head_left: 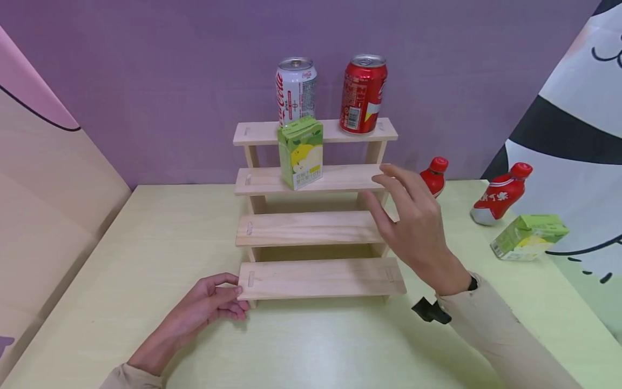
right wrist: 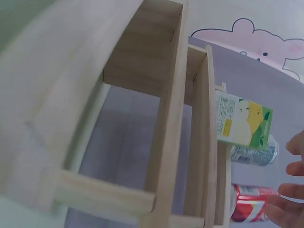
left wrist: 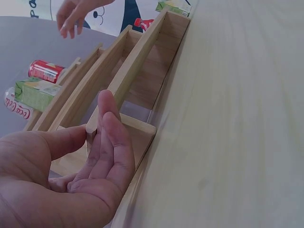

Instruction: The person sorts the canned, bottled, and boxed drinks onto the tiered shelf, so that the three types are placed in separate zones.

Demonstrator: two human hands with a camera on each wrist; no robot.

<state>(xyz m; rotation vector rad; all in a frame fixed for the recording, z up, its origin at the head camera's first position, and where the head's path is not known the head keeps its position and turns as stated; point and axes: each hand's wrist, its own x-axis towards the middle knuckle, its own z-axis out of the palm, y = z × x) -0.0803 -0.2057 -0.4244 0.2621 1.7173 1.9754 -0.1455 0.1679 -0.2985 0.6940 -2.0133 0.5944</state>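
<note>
A smooth purple backdrop point(head_left: 194, 81) stands behind a pale, light-grained worktop point(head_left: 136, 335), with a printed black-and-white cartoon panel point(head_left: 573, 108) at the far right. In the middle of the worktop is a four-tier stepped stand of pale bare wood point(head_left: 318, 278), rising from the near side to the far side.

On its top, farthest tier stand two drink cans with metal lids: a white cylindrical can with red lettering point(head_left: 293, 89) left of centre and a red cylindrical can point(head_left: 363, 97) to the right. One tier lower, in front of the white can, a green-and-yellow rectangular juice carton point(head_left: 301, 156) stands upright. The walls of cans and carton hide what they contain.

The left hand point(head_left: 209, 302) pinches the left end of the stand's nearest board between thumb and fingers. The right hand point(head_left: 413, 227) is released, its fingers parted and loosely bent, held in the air by the stand's right side.

Beyond it on the right is a red-capped red plastic bottle point(head_left: 436, 175), half hidden by that hand. Farther right is a red-and-white plastic bottle with a red cap point(head_left: 500, 194), seemingly upright, though its lean is hard to judge. Nearer, a second green-and-yellow carton point(head_left: 529, 237) lies on its side.
</note>
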